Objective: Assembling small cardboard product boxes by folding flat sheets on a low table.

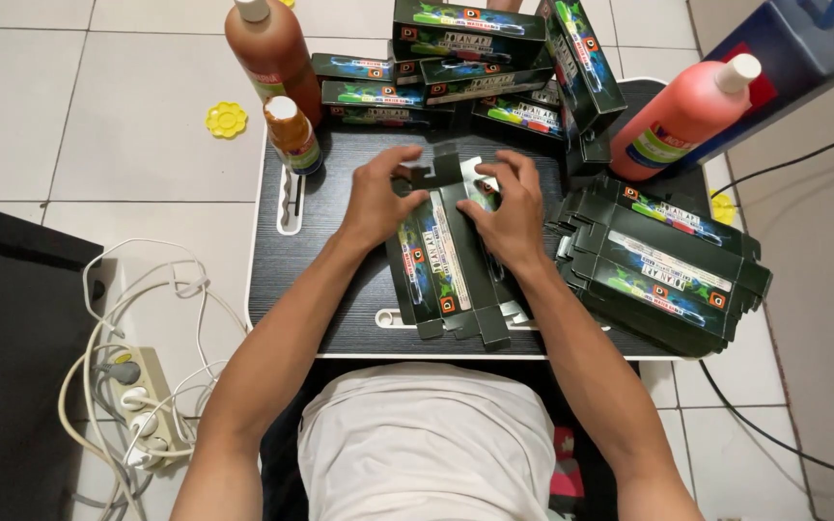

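Note:
A dark green printed cardboard box (446, 275), half folded with its end flaps loose, lies on the small black lap table (330, 289) in front of me. My left hand (378, 198) grips its upper left edge, fingers curled over the top flap. My right hand (509, 207) holds the upper right side of the same box, fingers bent on the flap. Both hands meet at the box's far end.
A stack of flat unfolded boxes (663, 265) lies at the right. Assembled boxes (465, 58) pile up at the back. Brown bottle (272, 48), small bottle (293, 135), red bottle (682, 116) stand around. A power strip with white cables (137, 396) lies on the floor at left.

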